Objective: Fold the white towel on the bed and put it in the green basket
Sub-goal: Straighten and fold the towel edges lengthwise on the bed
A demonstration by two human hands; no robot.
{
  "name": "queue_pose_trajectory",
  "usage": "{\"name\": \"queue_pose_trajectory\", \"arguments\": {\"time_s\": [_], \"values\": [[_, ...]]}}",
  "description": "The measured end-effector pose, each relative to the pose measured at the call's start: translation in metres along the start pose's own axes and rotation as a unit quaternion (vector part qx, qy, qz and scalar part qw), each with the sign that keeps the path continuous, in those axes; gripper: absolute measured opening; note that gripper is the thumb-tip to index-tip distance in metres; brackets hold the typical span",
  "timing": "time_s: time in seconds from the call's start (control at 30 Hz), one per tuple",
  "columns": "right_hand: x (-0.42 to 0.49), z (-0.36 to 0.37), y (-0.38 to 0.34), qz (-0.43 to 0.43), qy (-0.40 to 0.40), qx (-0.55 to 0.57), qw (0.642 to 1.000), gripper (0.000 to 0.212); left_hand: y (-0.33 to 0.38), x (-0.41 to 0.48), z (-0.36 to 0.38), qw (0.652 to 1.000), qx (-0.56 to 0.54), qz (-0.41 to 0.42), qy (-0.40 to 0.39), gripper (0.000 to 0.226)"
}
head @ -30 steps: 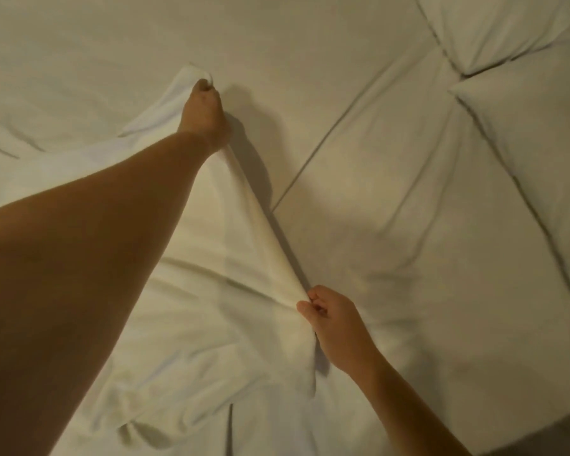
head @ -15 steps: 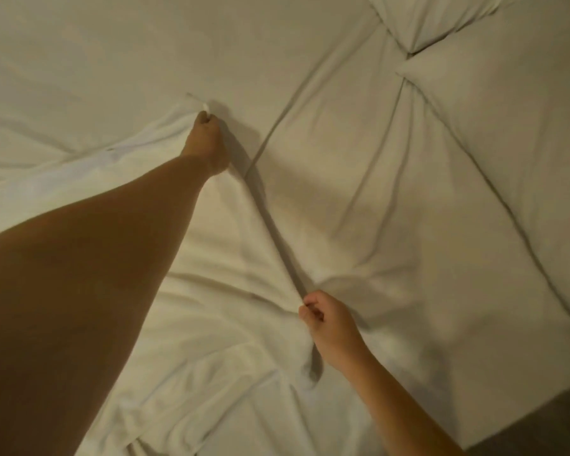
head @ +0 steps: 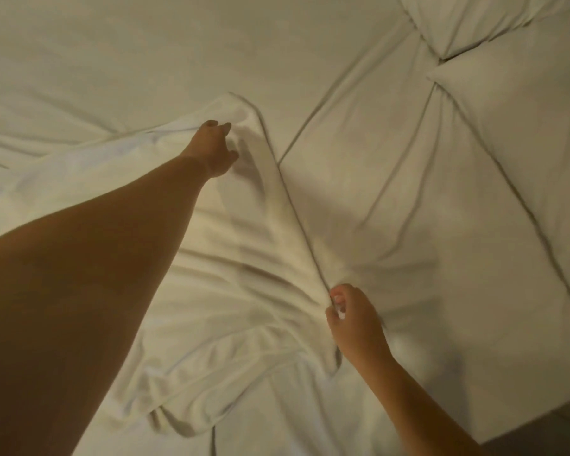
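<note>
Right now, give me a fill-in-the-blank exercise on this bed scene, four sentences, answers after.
1. The white towel lies spread on the ____.
2. The right hand pinches the towel's near ____.
3. The left hand, fingers spread, reaches toward the towel's ____ corner.
4. The two pillows sit on the person's ____ side.

Missing words: bed; edge; far; right

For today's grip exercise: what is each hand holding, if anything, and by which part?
The right hand pinches the white cloth towel at its near right edge. The left hand is open over the far corner, holding nothing.
</note>
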State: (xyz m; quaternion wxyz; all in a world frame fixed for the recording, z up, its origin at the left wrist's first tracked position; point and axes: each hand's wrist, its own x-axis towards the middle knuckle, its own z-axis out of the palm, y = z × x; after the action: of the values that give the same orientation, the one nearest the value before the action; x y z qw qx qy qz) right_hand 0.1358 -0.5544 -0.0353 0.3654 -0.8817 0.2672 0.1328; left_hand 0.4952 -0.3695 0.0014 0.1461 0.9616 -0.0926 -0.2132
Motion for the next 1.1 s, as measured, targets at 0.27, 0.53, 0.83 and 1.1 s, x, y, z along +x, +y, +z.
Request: {"name": "queue_pose_trajectory", "arguments": {"time_s": [0.27,0.53,0.83,1.1], "values": [[-0.035,0.043,-0.064,-0.071,-0.025,0.037,0.997,0.028,-0.1,-0.049,-0.041,0.999,-0.005,-0.021,0.048,0.063],[-0.08,0.135,-0.137,-0.121,-0.094,0.047,0.987,0.026,-0.24,-0.097,-0.067,0.995,-0.006,-0.081,0.06,0.06],[-0.133,0.246,-0.219,-0.16,-0.136,0.025,0.977,0.033,-0.375,-0.135,-0.063,0.99,-0.016,-0.133,0.053,0.06],[-0.159,0.315,-0.276,-0.185,-0.137,-0.026,0.973,0.032,-0.459,-0.151,-0.061,0.99,-0.054,-0.122,0.049,0.023]]}}
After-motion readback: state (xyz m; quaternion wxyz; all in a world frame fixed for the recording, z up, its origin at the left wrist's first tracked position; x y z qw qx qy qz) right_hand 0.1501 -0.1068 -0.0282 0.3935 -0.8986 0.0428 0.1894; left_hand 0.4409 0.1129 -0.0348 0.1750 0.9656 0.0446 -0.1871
